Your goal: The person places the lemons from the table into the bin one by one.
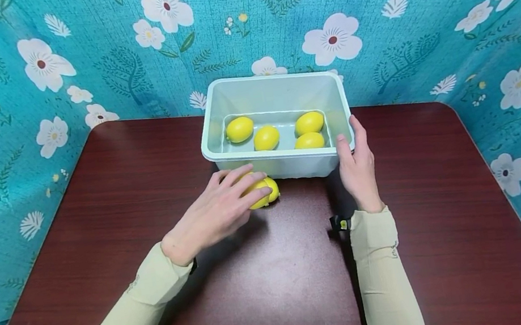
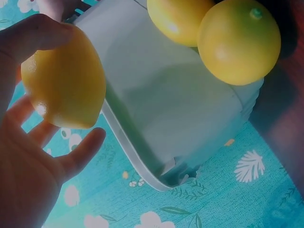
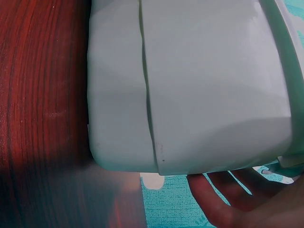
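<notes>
My left hand (image 1: pixel 216 209) is just in front of a pale plastic bin (image 1: pixel 287 168) and holds a lemon (image 2: pixel 66 80) between thumb and fingers. Close by, two more lemons are visible in the left wrist view, one with its green stem end (image 2: pixel 239 42) showing, the other lemon (image 2: pixel 176 18) partly cut off by the frame. In the head view the fingers cover much of this group. My right hand (image 1: pixel 359 172) grips the bin's right end, thumb at the rim and fingers along the outer side. Several lemons (image 1: pixel 266 138) lie inside the bin.
A dark red wood-grain table (image 1: pixel 283 296) carries everything. The bin stands towards its back edge, close to a teal floral cloth (image 1: pixel 242 22) that hangs behind and along both sides. A dark wrist strap device (image 1: pixel 340 224) sits at the right sleeve.
</notes>
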Available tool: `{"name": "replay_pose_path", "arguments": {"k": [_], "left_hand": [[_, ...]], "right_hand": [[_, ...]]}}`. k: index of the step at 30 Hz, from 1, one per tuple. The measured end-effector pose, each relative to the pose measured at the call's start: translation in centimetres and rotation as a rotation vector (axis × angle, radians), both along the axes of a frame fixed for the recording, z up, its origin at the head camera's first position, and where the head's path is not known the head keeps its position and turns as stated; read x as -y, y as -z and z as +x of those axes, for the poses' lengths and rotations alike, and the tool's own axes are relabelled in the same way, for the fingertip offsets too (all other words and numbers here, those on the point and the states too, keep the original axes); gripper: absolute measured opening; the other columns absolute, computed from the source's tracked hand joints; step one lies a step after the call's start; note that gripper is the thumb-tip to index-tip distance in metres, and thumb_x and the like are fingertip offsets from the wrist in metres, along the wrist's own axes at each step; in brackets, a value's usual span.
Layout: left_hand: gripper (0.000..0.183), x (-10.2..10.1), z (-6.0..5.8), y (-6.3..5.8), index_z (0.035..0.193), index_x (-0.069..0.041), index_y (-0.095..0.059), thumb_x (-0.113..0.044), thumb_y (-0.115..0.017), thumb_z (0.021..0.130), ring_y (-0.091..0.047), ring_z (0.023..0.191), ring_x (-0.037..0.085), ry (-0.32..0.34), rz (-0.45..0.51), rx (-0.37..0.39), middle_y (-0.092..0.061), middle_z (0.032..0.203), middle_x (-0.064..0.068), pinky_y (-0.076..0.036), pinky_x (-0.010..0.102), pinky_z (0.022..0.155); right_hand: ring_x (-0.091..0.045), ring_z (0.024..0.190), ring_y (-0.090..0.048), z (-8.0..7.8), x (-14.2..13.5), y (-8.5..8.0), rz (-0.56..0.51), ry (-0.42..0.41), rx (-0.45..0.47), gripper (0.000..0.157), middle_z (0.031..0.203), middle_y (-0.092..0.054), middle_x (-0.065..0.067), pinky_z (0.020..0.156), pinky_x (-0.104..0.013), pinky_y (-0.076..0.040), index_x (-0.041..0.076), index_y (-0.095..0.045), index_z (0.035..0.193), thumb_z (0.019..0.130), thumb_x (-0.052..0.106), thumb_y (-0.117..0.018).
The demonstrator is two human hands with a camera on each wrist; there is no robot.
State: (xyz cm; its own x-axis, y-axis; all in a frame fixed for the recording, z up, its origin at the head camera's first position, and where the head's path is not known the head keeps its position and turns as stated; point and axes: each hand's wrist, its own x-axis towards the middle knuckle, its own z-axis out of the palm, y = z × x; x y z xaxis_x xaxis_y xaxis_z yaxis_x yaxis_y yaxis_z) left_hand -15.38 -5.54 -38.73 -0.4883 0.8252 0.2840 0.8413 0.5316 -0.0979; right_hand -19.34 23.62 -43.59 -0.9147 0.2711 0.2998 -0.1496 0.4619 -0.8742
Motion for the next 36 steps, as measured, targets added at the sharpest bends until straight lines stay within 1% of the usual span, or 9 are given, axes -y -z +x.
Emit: {"name": "replay_pose_path", "arguments": {"k": [3, 7, 8, 10, 17, 20, 26, 30, 36], "left_hand": [[0.054, 0.0, -0.1, -0.1, 0.125, -0.023, -0.046, -0.019, -0.068, 0.076, -0.032, 0.128, 0.025, -0.005, 0.001, -0.015, -0.043, 0.132, 0.000, -0.033, 0.046, 0.092], [0.053, 0.1, -0.1, -0.3, 0.125, -0.024, -0.045, -0.018, -0.066, 0.077, -0.030, 0.128, 0.024, -0.018, 0.003, -0.025, -0.042, 0.132, -0.001, -0.030, 0.046, 0.094], [0.053, 0.1, -0.1, -0.3, 0.125, -0.024, -0.045, -0.018, -0.066, 0.077, -0.030, 0.128, 0.024, -0.022, 0.004, -0.027, -0.041, 0.132, -0.001, -0.029, 0.046, 0.094], [0.052, 0.1, -0.2, -0.5, 0.125, -0.024, -0.045, -0.018, -0.065, 0.078, -0.030, 0.128, 0.024, -0.026, 0.007, -0.031, -0.041, 0.132, -0.001, -0.029, 0.046, 0.094], [0.051, 0.2, -0.5, -0.7, 0.126, -0.023, -0.045, -0.018, -0.063, 0.078, -0.031, 0.127, 0.023, -0.039, 0.017, -0.058, -0.040, 0.135, 0.000, -0.032, 0.046, 0.089], [0.049, 0.3, -0.5, -0.9, 0.124, -0.022, -0.046, -0.017, -0.062, 0.078, -0.031, 0.127, 0.024, -0.045, 0.030, -0.062, -0.040, 0.135, 0.000, -0.033, 0.045, 0.088], [0.047, 0.4, -0.7, -1.1, 0.124, -0.022, -0.047, -0.016, -0.059, 0.079, -0.032, 0.126, 0.024, -0.062, 0.061, -0.088, -0.040, 0.135, 0.000, -0.033, 0.044, 0.090], [0.048, 0.3, -0.8, -1.4, 0.125, -0.020, -0.046, -0.016, -0.058, 0.079, -0.033, 0.126, 0.024, -0.072, 0.085, -0.102, -0.040, 0.136, 0.000, -0.034, 0.043, 0.089], [0.048, 0.3, -1.1, -1.8, 0.125, -0.018, -0.045, -0.015, -0.056, 0.079, -0.034, 0.125, 0.024, -0.089, 0.116, -0.102, -0.041, 0.135, 0.001, -0.035, 0.043, 0.088]], "right_hand": [[-0.020, 0.126, -0.037, 0.4, 0.4, -0.7, -0.012, -0.009, 0.007, 0.052, 0.142, -0.034, 0.003, 0.103, -0.042, -0.030, 0.024, -0.025, 0.141, 0.093, 0.038, -0.041], [-0.019, 0.126, -0.036, 0.3, 0.3, -0.7, -0.018, -0.011, 0.011, 0.052, 0.143, -0.034, 0.002, 0.103, -0.043, -0.030, 0.022, -0.025, 0.141, 0.093, 0.036, -0.041], [-0.019, 0.126, -0.036, 0.3, 0.3, -0.7, -0.018, -0.009, 0.012, 0.052, 0.143, -0.033, 0.002, 0.103, -0.043, -0.030, 0.023, -0.025, 0.141, 0.093, 0.037, -0.041], [-0.016, 0.125, -0.037, -0.1, -0.1, 0.1, -0.007, -0.005, 0.006, 0.053, 0.142, -0.034, 0.006, 0.103, -0.041, -0.031, 0.027, -0.025, 0.140, 0.092, 0.042, -0.041], [-0.016, 0.125, -0.037, -0.1, -0.1, -0.1, -0.010, -0.008, 0.014, 0.053, 0.142, -0.034, 0.006, 0.102, -0.042, -0.031, 0.027, -0.025, 0.141, 0.092, 0.041, -0.041], [-0.018, 0.126, -0.036, 0.2, 0.2, -0.7, -0.022, -0.011, 0.029, 0.053, 0.143, -0.033, 0.004, 0.103, -0.043, -0.030, 0.022, -0.025, 0.141, 0.093, 0.036, -0.041], [-0.024, 0.127, -0.034, 1.4, 1.2, -2.5, -0.037, -0.016, 0.029, 0.052, 0.144, -0.032, -0.006, 0.104, -0.045, -0.029, 0.011, -0.024, 0.141, 0.094, 0.027, -0.040], [-0.025, 0.127, -0.035, 1.7, 1.5, -2.9, -0.034, -0.013, 0.034, 0.052, 0.143, -0.032, -0.007, 0.104, -0.044, -0.029, 0.011, -0.024, 0.141, 0.095, 0.026, -0.040], [-0.025, 0.127, -0.034, 1.7, 1.4, -2.9, -0.042, -0.016, 0.031, 0.051, 0.144, -0.032, -0.006, 0.104, -0.045, -0.028, 0.013, -0.024, 0.141, 0.095, 0.027, -0.040]]}}
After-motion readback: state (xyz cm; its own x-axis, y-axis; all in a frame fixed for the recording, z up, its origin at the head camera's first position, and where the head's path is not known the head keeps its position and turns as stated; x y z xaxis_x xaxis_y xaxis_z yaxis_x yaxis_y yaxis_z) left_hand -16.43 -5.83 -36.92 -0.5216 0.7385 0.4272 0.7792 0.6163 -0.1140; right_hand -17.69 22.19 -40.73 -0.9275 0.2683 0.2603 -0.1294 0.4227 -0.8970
